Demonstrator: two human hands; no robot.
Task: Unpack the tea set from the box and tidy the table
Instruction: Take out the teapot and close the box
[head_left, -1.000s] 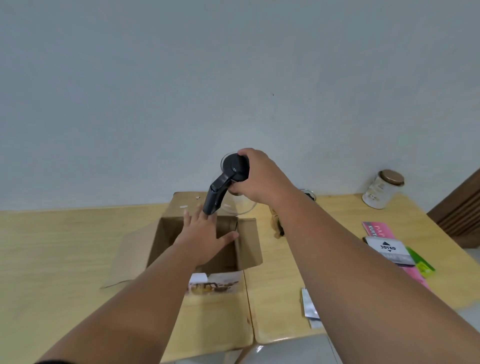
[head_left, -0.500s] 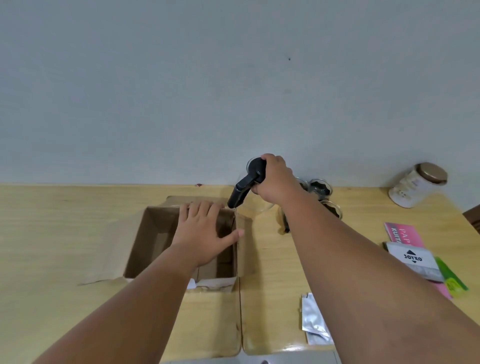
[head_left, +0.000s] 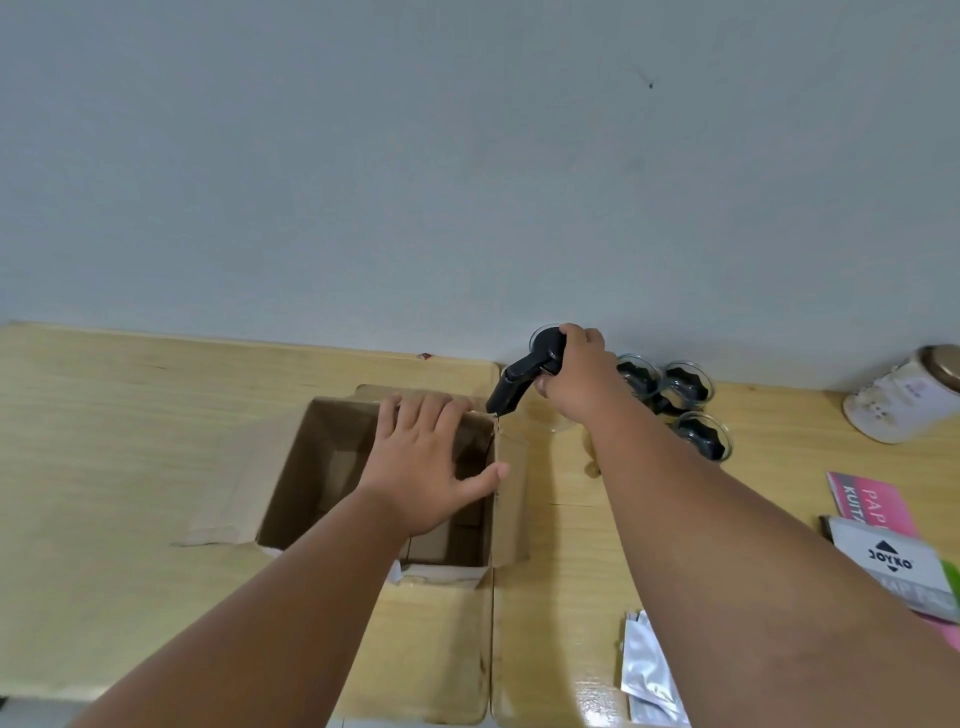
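- R hand (head_left: 574, 382) is gripping the glass teapot (head_left: 550, 364) from above, fingers wrapped over its black lid; the black handle (head_left: 511, 389) is sticking out down-left, toward the box corner.
- Teapot is sitting outside the box, just past its far R corner, near the wall; can't tell if it's resting on the table or held just above it. Glass body mostly hidden by the hand.
- L hand (head_left: 428, 462) is lying flat over the open cardboard box (head_left: 322, 467), fingers spread apart and holding nothing, thumb touching the box's R wall edge.
- Box is sitting open on the wooden table (head_left: 104, 415), flaps folded outward; inside looks like bare cardboard, contents too dark to tell.
- Three small glass cups (head_left: 680, 384) w/ dark stuff inside are clustering right of the teapot, partly behind the R forearm, close to the wall.
- White jar w/ brown lid (head_left: 904, 395) is lying tilted at far R edge.
- Pink booklet (head_left: 867, 501) and a grey JOYKO pack (head_left: 893, 561) are overlapping at R side, pack on top.
- Silver foil packet (head_left: 647, 670) is lying near the front table edge, below the R arm.
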